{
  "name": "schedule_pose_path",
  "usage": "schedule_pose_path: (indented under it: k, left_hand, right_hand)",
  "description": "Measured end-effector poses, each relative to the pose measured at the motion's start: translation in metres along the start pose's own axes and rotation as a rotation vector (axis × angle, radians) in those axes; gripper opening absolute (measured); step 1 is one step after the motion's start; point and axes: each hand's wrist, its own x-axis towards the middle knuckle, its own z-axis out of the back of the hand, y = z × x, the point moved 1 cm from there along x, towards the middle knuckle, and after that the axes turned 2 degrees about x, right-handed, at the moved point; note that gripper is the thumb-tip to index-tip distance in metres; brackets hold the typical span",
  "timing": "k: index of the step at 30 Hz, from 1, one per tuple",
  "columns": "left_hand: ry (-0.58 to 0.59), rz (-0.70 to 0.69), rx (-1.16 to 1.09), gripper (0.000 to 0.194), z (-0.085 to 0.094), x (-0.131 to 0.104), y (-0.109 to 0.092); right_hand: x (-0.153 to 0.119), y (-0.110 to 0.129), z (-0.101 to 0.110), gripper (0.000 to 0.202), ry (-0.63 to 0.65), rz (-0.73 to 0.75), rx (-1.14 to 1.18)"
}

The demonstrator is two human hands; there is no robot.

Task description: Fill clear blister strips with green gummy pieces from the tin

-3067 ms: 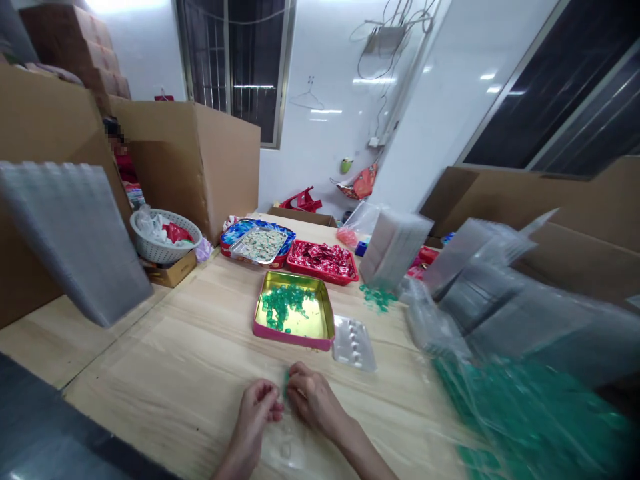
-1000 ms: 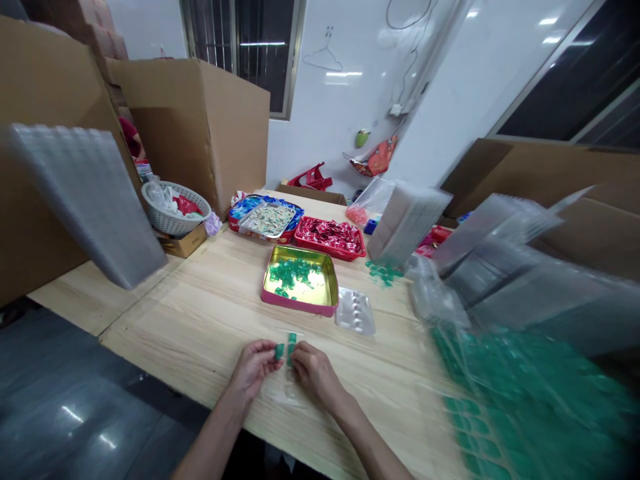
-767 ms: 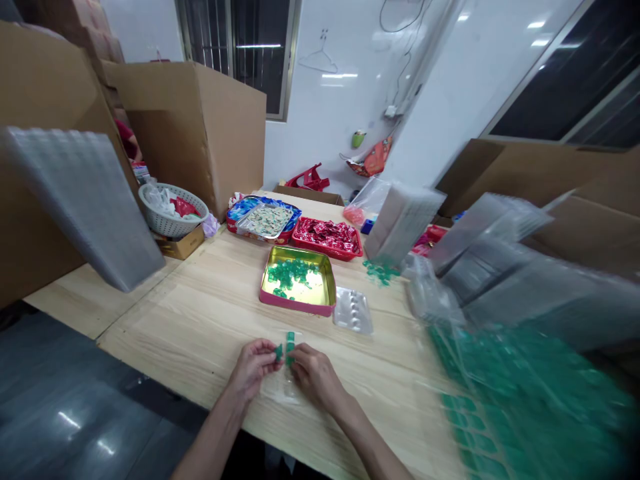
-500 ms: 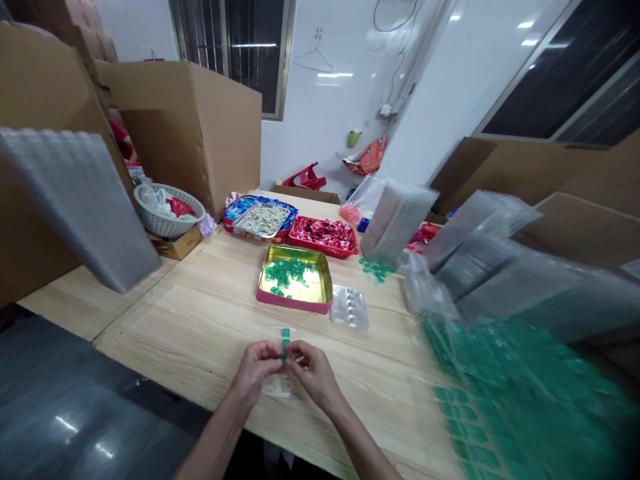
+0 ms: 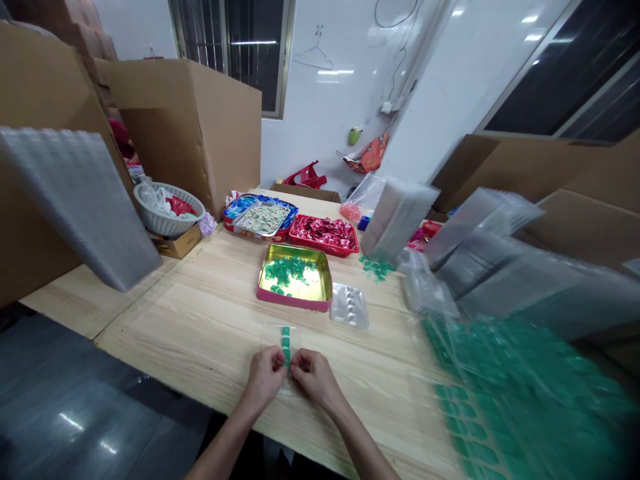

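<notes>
A clear plastic blister tray [image 5: 274, 333] lies on the table in front of me, with a column of small green pieces [image 5: 285, 339] down its middle. My left hand [image 5: 267, 375] is closed in a pinch at the column's left side. From the right, my right hand [image 5: 313, 377] pinches at the same spot, fingertips almost meeting the left ones. A bit of green shows between them; the fingers cover most of it and the tray's lower part. Beyond the hands, a gold-lined tin [image 5: 295, 306] holds loose green pieces.
Right of the tin lies a silvery moulded tray [image 5: 349, 307]. Behind it are a red basket of red packets [image 5: 324, 233] and a tray of pale packets [image 5: 263, 220]. Green-filled blister sheets [image 5: 520, 400] crowd the right side. Stacked clear trays [image 5: 85, 207] stand at left.
Both hands have shifted slightly down along the column, toward me. More green pieces show above the fingertips than before.
</notes>
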Motion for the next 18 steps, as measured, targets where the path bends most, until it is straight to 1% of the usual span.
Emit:
schedule_pose_path:
  k: [2,6,8,10,12,14,16,18]
  left_hand:
    - [-0.021,-0.013,0.105,0.012,-0.001,0.0,0.001]
    - [-0.028,-0.064,0.21,0.016,-0.001,-0.003,-0.002]
    - [-0.011,-0.095,0.25,0.019,-0.002,-0.004,-0.003]
    - [0.01,-0.104,0.276,0.02,-0.003,-0.004,-0.002]
    - [0.024,-0.101,0.287,0.021,-0.004,-0.003,0.0]
    - [0.036,-0.089,0.295,0.021,-0.007,-0.001,0.002]
    - [0.041,-0.081,0.296,0.021,-0.011,0.003,0.005]
    - [0.04,-0.088,0.29,0.022,-0.015,0.006,0.008]
  right_hand:
    - [-0.003,0.004,-0.001,0.013,-0.023,0.03,-0.155]
    - [-0.009,0.008,-0.001,0.019,-0.032,0.115,-0.383]
    - [-0.006,0.012,0.003,0.018,-0.033,0.156,-0.446]
    - [0.006,0.02,0.013,0.017,-0.047,0.212,-0.446]
    - [0.03,0.034,0.027,0.017,-0.092,0.284,-0.42]
    - [0.065,0.05,0.038,0.018,-0.137,0.334,-0.433]
    - [0.106,0.062,0.043,0.024,-0.108,0.325,-0.492]
    - [0.144,0.068,0.039,0.032,-0.021,0.291,-0.547]
